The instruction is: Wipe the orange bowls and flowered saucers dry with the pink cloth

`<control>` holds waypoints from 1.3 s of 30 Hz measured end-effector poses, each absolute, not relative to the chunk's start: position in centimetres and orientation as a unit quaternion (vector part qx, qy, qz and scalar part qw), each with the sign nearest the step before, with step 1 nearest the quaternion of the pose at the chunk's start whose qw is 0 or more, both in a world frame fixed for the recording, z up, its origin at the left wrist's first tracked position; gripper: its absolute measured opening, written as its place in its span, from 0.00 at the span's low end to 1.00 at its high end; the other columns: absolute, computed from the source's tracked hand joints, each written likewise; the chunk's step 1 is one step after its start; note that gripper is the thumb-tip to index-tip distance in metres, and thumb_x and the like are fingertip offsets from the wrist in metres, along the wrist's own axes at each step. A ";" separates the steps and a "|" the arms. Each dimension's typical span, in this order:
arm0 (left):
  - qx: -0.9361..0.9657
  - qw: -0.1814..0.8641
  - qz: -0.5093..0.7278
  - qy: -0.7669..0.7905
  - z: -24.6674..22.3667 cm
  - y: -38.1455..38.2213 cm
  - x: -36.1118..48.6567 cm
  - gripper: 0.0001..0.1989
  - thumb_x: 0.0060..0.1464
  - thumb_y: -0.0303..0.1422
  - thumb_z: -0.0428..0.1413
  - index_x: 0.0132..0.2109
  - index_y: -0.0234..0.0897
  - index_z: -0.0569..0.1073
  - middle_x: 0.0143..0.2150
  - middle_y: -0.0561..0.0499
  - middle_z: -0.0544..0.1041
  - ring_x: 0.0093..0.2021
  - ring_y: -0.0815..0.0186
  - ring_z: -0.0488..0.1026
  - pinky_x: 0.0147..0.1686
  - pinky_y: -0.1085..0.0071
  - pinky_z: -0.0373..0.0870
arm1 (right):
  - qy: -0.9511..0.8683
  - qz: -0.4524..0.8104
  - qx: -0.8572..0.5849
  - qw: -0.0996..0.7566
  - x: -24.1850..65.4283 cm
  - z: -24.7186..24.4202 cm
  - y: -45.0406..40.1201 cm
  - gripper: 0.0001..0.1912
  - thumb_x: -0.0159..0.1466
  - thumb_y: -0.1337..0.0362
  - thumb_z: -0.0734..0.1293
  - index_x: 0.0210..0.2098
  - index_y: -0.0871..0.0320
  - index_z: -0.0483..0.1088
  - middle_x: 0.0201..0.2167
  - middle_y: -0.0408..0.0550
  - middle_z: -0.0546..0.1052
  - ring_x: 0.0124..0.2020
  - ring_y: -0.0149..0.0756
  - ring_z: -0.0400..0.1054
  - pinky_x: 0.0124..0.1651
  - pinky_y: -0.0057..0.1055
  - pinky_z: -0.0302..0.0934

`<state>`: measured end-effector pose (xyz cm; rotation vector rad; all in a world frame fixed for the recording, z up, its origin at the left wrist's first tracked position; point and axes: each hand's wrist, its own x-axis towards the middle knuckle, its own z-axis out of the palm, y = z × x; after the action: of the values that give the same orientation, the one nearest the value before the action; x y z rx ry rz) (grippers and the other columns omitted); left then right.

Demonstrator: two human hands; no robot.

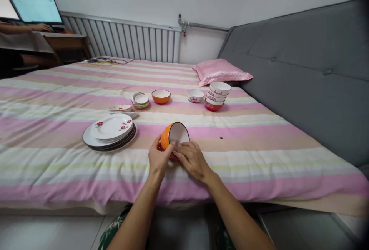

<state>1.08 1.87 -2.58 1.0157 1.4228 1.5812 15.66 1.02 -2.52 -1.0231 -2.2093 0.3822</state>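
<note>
The left hand (159,160) and right hand (192,160) hold a tilted orange bowl (176,134) near the front edge of the bed (259,159). A plate stack (112,130) and a bowl stack (217,96) already stand; another orange bowl (161,96) and a lone patterned bowl (196,96) seem left.

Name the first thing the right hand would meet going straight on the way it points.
The right hand would likely meet the tilted orange bowl first; it seems to touch it, though contact depth is unclear.
</note>
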 end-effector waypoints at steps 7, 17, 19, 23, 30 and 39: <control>0.329 0.473 0.625 0.527 -1.7 1.5 1.5 0.21 0.38 0.36 0.61 0.43 0.34 0.75 0.34 0.52 0.75 0.30 0.68 0.71 0.31 0.73 0.68 | -0.796 0.089 -0.458 0.386 17.1 -4.0 2.3 0.13 0.66 0.59 0.61 0.41 0.55 0.75 0.53 0.53 0.72 0.56 0.46 0.59 0.59 0.45 0.53; 0.234 0.541 0.615 0.524 -1.5 1.6 1.7 0.18 0.38 0.40 0.58 0.36 0.34 0.73 0.28 0.53 0.70 0.26 0.68 0.67 0.21 0.74 0.65 | -0.335 0.347 -0.548 0.683 19.6 -5.2 4.7 0.13 0.55 0.54 0.67 0.31 0.58 0.68 0.25 0.40 0.72 0.29 0.32 0.66 0.33 0.28 0.60; 0.230 0.548 0.615 0.518 -1.5 1.6 1.8 0.18 0.38 0.41 0.57 0.36 0.34 0.73 0.29 0.52 0.70 0.26 0.68 0.66 0.21 0.74 0.65 | -0.285 0.349 -0.551 0.702 20.5 -5.8 5.3 0.14 0.55 0.53 0.66 0.31 0.58 0.66 0.25 0.39 0.70 0.27 0.31 0.65 0.31 0.28 0.60; 0.221 0.565 0.617 0.502 -1.3 1.5 2.0 0.18 0.37 0.40 0.57 0.36 0.33 0.72 0.29 0.52 0.70 0.23 0.70 0.63 0.19 0.73 0.64 | -0.225 0.364 -0.528 0.734 21.6 -5.7 5.8 0.14 0.54 0.52 0.65 0.30 0.56 0.61 0.23 0.36 0.67 0.23 0.28 0.64 0.27 0.26 0.59; 0.257 0.593 0.557 0.522 -1.4 1.2 2.3 0.18 0.40 0.43 0.56 0.35 0.34 0.71 0.24 0.54 0.66 0.23 0.68 0.64 0.18 0.75 0.61 | -0.288 0.395 -0.452 0.746 20.2 -3.5 5.1 0.14 0.54 0.53 0.68 0.32 0.55 0.65 0.25 0.36 0.70 0.27 0.26 0.66 0.31 0.24 0.61; 0.299 0.585 0.545 0.521 -2.5 1.2 2.4 0.13 0.41 0.41 0.57 0.30 0.36 0.70 0.23 0.55 0.67 0.23 0.68 0.64 0.18 0.76 0.59 | -0.583 0.258 -0.471 0.610 19.0 -3.4 3.7 0.15 0.64 0.54 0.62 0.30 0.56 0.75 0.51 0.52 0.74 0.57 0.42 0.63 0.58 0.43 0.55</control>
<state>2.36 1.21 -2.50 0.6982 1.2163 1.2708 18.98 3.70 -3.39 -1.0879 -1.3451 0.5948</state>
